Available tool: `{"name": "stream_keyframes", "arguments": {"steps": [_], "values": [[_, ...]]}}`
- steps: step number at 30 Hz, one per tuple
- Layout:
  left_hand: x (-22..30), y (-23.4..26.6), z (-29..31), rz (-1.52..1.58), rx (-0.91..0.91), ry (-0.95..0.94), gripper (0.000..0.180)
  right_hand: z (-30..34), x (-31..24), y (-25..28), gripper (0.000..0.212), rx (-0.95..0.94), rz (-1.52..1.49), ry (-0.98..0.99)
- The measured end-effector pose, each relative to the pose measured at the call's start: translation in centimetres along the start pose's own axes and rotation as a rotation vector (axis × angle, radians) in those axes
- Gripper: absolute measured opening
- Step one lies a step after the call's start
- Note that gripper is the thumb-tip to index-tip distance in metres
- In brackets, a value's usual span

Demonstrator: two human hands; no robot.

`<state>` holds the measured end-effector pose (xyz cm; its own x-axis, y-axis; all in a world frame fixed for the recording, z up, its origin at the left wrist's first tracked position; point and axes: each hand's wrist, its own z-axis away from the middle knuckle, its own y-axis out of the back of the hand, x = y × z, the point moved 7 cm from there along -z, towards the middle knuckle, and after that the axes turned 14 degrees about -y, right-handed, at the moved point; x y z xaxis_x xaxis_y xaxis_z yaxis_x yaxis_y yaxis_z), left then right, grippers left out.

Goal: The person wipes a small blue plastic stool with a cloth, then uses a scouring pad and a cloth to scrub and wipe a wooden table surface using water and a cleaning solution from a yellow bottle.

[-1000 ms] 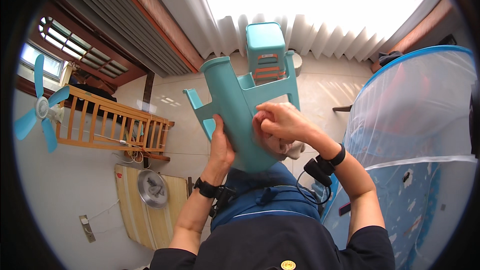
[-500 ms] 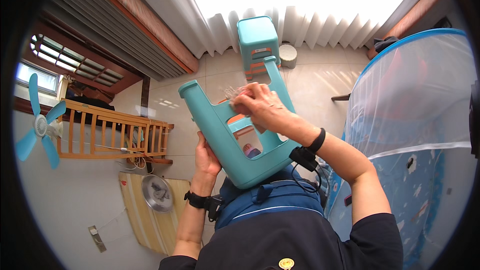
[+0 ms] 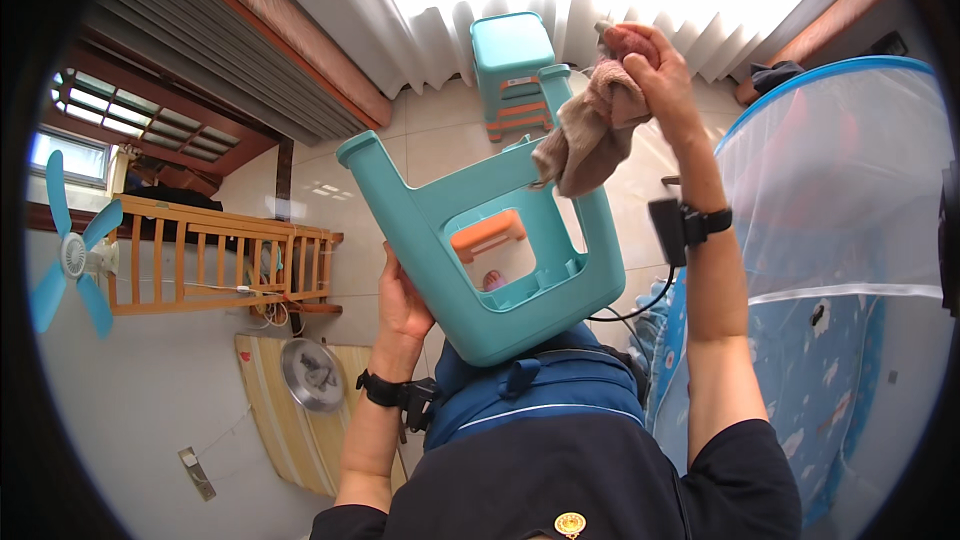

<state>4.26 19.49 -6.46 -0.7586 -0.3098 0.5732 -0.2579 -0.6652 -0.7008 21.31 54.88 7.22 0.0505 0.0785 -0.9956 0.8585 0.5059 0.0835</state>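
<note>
A turquoise plastic stool (image 3: 500, 332) is tipped on its side in front of my body, its legs pointing away from me and its lower edge against my lap. My left hand (image 3: 403, 302) grips its left side, with the fingers partly hidden behind the plastic. Above the stool's right leg, my right hand (image 3: 655, 70) is closed on a bunched brown-pink cloth (image 3: 592, 145). The cloth hangs down over that leg; whether it touches the leg I cannot tell. Through the stool's opening an orange piece (image 3: 488, 233) shows.
Another turquoise stool with orange parts (image 3: 508, 45) stands by the white curtain (image 3: 440, 40). On the right is a blue and white net tent (image 3: 800, 240). To the left are a wooden railing (image 3: 220, 260), a blue fan (image 3: 75, 255) and a metal basin (image 3: 312, 375) on a mat.
My right hand has lifted away from the stool's middle, up and to the right, with the cloth now hanging in full view. The stool has tilted slightly in my left hand.
</note>
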Motion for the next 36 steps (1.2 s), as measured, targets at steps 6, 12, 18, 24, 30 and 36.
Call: {"name": "stream_keyframes", "arguments": {"steps": [6,12,18,24,30,36], "values": [[0.6,1.5,-1.6,0.055,0.090,0.054,0.047,1.4,6.5,-4.6,0.045,-0.455,0.194,-0.171],[3.5,6.1,-4.0,0.078,0.249,0.019,0.045,8.4,13.2,-6.3,0.048,-0.675,-0.071,-0.530],[6.9,4.6,-8.8,0.097,0.286,0.109,0.041,6.7,19.8,-8.4,0.059,-0.764,-0.391,-0.742],[8.7,5.2,-11.7,0.123,0.324,0.063,0.032,4.2,13.3,-7.7,0.059,-0.602,-0.623,-0.646],[6.3,4.4,-14.9,0.233,0.442,0.034,0.026,2.6,13.7,-6.9,0.044,-0.365,-0.225,-0.492],[2.3,2.1,-19.3,0.536,0.580,0.001,0.026,0.2,16.9,-11.4,0.066,-0.142,0.139,-0.287]]}}
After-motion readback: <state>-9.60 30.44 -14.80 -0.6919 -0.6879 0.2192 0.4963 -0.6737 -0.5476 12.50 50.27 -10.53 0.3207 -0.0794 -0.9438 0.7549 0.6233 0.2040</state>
